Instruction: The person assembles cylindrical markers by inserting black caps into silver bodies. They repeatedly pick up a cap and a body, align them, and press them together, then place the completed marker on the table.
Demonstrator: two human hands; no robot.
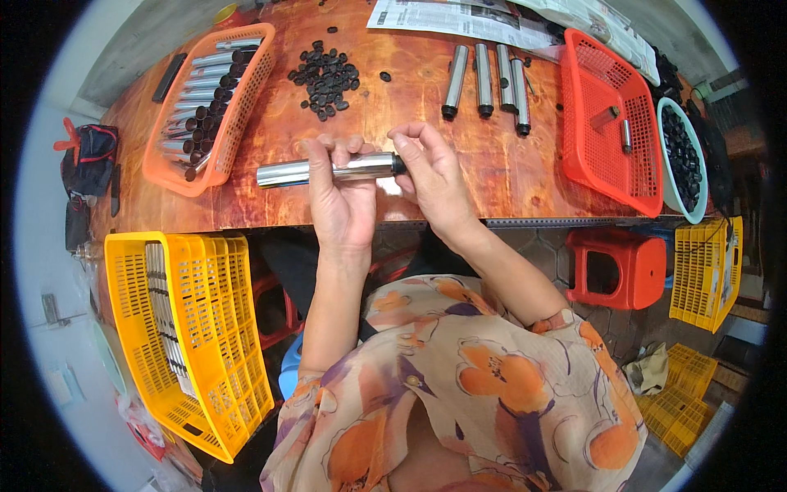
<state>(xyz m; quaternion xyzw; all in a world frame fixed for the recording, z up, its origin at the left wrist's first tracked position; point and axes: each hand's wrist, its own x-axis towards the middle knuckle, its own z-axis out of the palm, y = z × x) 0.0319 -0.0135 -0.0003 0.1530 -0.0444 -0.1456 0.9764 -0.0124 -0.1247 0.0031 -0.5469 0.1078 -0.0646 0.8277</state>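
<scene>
A shiny metal tube [283, 174] lies level across my left hand [345, 197], whose fingers wrap round its middle. My right hand [436, 174] pinches the black cap [398, 165] at the tube's right end, thumb and forefinger against it. Beyond my hands is a loose pile of small black caps [326, 79]. Several finished-looking metal tubes with black ends [484, 82] lie side by side farther right. At the left, an orange basket [261, 82] holds many metal tubes, their dark open ends turned toward the right.
A red basket [574, 123] with two short metal pieces stands at the right, beside a pale bowl [666, 176] of black parts. Newspaper [459, 23] covers the far edge. Yellow crates [225, 271] flank the wooden table [270, 209]; a red stool [648, 275] is below right.
</scene>
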